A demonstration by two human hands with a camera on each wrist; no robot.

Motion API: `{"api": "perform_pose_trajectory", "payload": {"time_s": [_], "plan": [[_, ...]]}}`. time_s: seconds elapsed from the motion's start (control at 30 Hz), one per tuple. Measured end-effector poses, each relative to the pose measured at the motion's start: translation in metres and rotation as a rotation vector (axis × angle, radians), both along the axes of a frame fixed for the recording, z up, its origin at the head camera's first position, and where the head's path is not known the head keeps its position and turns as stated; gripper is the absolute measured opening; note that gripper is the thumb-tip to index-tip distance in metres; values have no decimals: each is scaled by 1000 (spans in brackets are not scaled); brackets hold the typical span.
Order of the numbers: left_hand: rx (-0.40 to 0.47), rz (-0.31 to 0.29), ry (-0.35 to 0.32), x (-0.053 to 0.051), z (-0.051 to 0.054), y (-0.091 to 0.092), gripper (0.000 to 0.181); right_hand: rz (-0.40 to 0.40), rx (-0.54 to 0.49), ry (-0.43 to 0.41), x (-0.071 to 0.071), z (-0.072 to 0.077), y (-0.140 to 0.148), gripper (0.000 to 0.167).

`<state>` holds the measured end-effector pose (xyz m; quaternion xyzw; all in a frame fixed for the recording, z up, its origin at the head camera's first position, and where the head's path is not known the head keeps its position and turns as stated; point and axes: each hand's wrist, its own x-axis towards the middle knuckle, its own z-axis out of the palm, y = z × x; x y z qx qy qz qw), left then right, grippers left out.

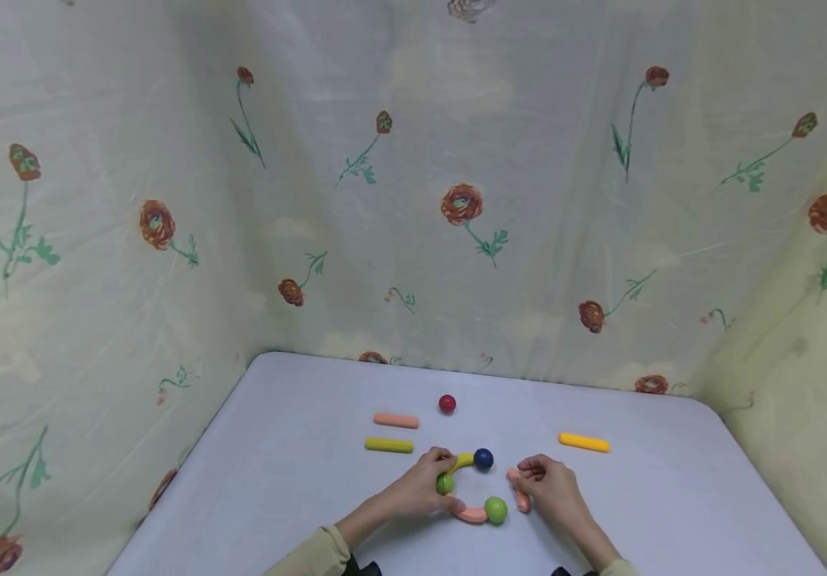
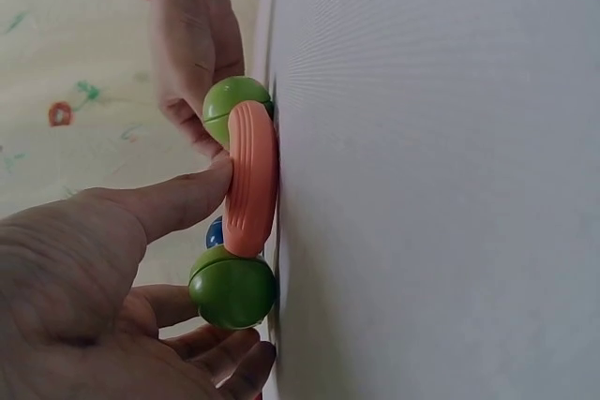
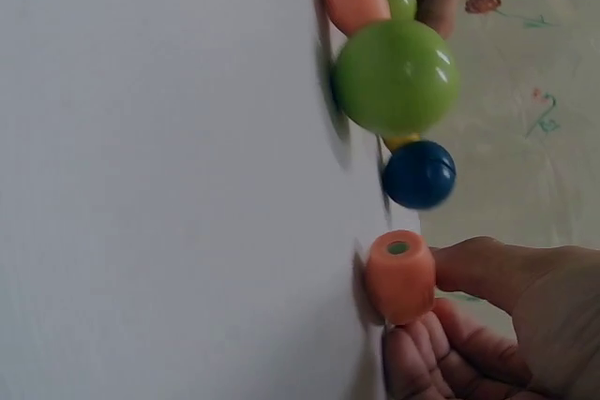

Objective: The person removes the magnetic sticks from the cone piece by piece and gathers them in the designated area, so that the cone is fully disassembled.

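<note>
My left hand (image 1: 417, 485) grips a C-shaped chain of toy balls and curved rods on the table. Its thumb lies against the curved salmon rod (image 2: 251, 180), while the fingers reach round by the near green ball (image 2: 232, 289) and the yellow curved rod (image 1: 463, 461). At the chain's ends sit another green ball (image 1: 496, 510) and a dark blue ball (image 1: 483, 458). Just right of the chain's gap, my right hand (image 1: 557, 490) pinches a separate salmon rod (image 3: 401, 278) between thumb and fingers. A hole shows in that rod's end.
On the white table (image 1: 298, 448), a red ball (image 1: 447, 404), a straight salmon rod (image 1: 396, 420) and an olive-yellow rod (image 1: 389, 445) lie behind the chain. An orange-yellow rod (image 1: 584, 442) lies farther right. Flowered cloth (image 1: 413, 240) hangs around the table's back and sides.
</note>
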<state>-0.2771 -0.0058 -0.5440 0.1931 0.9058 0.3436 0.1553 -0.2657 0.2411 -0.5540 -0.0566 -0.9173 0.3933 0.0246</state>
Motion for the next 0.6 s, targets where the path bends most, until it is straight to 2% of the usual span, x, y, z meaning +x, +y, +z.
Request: {"api": "perform_pose_trajectory", "payload": {"time_s": [0.37,0.6], "plan": [[15,5,-10,0,-2,-1,75,-39,77,-107,10,15,52,37],[35,2,-22,1,-1,-2,74,-37,101,-135,11,17,69,33]]}}
